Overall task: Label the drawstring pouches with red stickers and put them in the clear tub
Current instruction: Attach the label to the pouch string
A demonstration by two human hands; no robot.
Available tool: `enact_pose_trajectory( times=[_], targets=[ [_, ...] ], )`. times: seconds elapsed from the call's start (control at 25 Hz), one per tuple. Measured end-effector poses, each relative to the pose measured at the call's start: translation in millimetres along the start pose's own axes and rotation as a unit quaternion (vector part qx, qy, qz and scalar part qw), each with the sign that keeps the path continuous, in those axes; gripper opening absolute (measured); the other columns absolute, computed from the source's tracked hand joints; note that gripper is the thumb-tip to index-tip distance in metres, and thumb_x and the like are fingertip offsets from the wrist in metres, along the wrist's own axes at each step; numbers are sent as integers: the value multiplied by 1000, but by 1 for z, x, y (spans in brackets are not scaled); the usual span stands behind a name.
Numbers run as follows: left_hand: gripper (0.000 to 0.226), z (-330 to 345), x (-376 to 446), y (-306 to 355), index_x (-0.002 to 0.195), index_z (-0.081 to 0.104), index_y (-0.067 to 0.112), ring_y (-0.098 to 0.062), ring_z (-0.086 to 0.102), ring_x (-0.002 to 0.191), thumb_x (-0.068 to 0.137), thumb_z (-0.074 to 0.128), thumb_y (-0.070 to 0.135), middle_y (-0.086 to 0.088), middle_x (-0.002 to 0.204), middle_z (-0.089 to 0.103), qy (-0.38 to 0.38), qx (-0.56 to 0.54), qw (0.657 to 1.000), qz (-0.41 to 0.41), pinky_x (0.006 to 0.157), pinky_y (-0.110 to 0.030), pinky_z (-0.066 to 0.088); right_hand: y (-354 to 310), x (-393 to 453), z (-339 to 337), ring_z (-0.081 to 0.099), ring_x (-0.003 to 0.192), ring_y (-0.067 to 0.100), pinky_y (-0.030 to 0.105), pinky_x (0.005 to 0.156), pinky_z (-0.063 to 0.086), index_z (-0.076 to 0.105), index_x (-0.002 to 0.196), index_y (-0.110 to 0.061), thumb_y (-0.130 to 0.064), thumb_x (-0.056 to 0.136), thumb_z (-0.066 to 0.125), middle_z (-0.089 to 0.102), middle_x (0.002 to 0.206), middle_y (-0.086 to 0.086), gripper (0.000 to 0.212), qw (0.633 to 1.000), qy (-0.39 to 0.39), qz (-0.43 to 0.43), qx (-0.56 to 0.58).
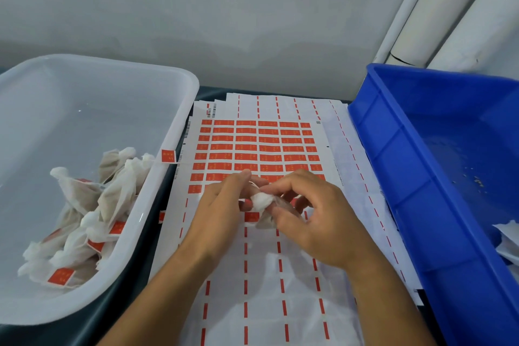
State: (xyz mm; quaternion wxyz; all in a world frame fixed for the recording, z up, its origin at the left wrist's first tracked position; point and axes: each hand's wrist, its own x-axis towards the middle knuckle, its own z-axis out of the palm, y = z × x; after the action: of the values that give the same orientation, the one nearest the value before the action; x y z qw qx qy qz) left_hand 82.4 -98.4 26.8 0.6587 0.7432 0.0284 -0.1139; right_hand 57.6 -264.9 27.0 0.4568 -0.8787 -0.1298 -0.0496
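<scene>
A small white drawstring pouch (262, 202) is held over the sticker sheet (252, 146), which lies on the table between the two tubs. My left hand (224, 205) pinches the pouch's gathered top, and my right hand (311, 213) grips its body from the right. A red sticker (252, 216) shows just below the pouch. The clear tub (174, 149) stands at the left and holds several labelled pouches (92, 216). One loose red sticker (168, 155) sticks to the tub's right rim.
A blue bin (421, 177) stands at the right with white pouches (508, 239) at its near right edge. Stripped backing sheets with red dashes (266, 289) cover the table in front. White tubes (438, 8) lean against the wall at the back right.
</scene>
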Motion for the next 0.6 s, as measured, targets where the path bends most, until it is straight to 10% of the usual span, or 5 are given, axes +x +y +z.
enact_pose_trajectory(
  times=[0.32, 0.6],
  targets=[
    [16, -2, 0, -2, 96, 79, 40, -6, 63, 112, 90, 64, 43, 17, 112, 68, -123, 2, 986, 111, 82, -16, 55, 0, 2, -2, 67, 96, 15, 26, 76, 60, 66, 99, -29, -35, 90, 65, 69, 97, -16, 11, 992, 85, 18, 90],
    [31, 7, -5, 0, 96, 82, 33, -2, 61, 113, 71, 72, 48, 20, 116, 65, -65, -64, 991, 99, 76, -12, 54, -1, 5, 5, 68, 100, 14, 25, 78, 61, 67, 94, -30, -36, 90, 61, 70, 94, -14, 9, 979, 107, 44, 169]
  ],
)
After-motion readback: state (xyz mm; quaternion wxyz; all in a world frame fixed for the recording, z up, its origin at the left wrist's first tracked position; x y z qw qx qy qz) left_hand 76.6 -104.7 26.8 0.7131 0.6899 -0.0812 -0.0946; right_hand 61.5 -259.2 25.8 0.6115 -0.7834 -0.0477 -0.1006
